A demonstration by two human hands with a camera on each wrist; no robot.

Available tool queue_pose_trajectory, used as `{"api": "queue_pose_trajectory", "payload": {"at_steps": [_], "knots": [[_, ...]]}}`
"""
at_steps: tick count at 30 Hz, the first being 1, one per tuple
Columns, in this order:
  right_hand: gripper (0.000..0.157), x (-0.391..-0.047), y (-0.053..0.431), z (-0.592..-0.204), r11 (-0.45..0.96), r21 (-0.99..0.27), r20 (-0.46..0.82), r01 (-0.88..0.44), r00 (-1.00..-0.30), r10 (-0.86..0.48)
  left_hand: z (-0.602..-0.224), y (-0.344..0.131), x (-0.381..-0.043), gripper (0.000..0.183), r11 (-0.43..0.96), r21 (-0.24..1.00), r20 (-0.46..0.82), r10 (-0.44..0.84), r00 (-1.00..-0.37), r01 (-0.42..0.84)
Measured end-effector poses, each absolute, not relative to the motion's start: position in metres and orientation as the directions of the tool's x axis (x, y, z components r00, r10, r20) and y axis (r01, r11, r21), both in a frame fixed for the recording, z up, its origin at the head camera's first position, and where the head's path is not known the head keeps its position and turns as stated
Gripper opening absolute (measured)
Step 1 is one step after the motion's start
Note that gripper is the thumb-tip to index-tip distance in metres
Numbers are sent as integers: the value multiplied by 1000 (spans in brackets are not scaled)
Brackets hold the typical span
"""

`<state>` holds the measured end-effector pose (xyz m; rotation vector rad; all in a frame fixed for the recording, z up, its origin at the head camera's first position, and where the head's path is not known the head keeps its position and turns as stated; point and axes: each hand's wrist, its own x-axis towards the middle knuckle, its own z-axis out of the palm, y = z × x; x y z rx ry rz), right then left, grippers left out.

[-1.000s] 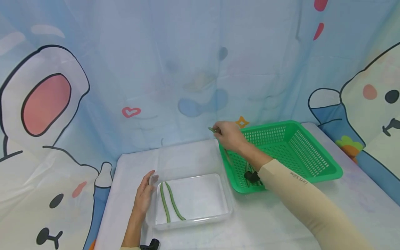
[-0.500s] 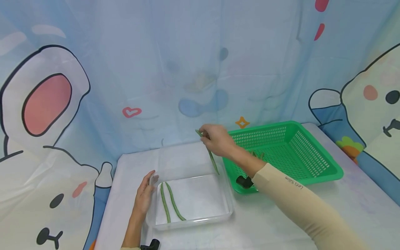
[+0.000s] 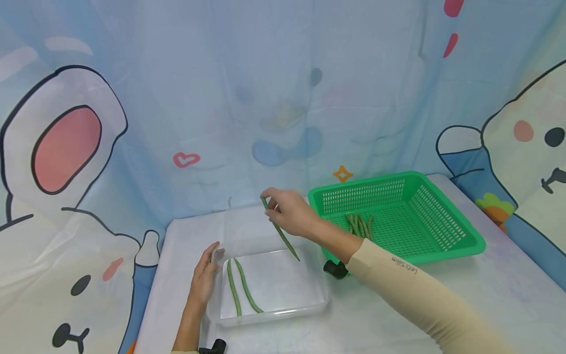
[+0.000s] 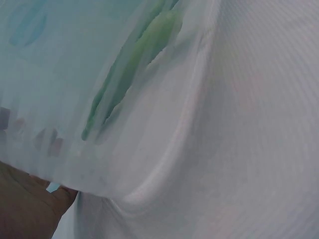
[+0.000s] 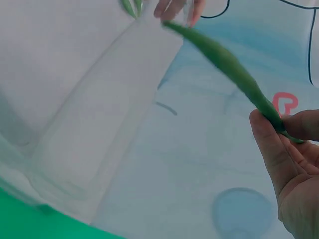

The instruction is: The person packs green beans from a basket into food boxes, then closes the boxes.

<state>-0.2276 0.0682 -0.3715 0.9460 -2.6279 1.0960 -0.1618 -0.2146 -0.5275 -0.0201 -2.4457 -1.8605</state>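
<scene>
My right hand (image 3: 289,211) pinches one end of a green bean (image 3: 286,239) between thumb and fingers. The bean slants downward over the back part of a clear plastic container (image 3: 305,309), and the right wrist view shows the same bean (image 5: 224,62) held at its tip. At the container's left side, my left hand (image 3: 203,280) grips the wall near the back corner. Two other green beans (image 3: 245,285) lie side by side on the container floor, toward its left. Through the cloudy wall, the left wrist view shows beans (image 4: 134,64) blurred.
A green plastic basket (image 3: 460,250) stands to the right of the container, with several green beans (image 3: 360,226) inside, partly behind my right forearm. A printed curtain (image 3: 274,98) hangs behind the white-covered table (image 3: 367,314).
My right hand has carried the green bean leftward and down, from the basket's left edge to above the container. My left hand has stayed in place.
</scene>
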Motion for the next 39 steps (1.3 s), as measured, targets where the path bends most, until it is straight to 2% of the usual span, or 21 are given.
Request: {"api": "queue_pose_trajectory", "payload": {"at_steps": [20, 28, 31, 39], "knots": [[25, -213, 35, -390, 499, -663, 268, -558, -799, -538, -528, -216, -164, 56, 247, 968, 61, -19, -998, 54], [20, -211, 29, -401, 511, -652, 255, -561, -796, -549, -528, -216, -164, 57, 246, 968, 57, -18, -998, 51], [19, -211, 27, -406, 509, -662, 237, -550, -798, -555, -519, -214, -161, 57, 251, 967, 41, -5, -999, 38], [20, -210, 18, -415, 439, -773, 148, -458, -803, -577, -529, -216, -164, 57, 262, 964, 50, -27, -998, 41]]}}
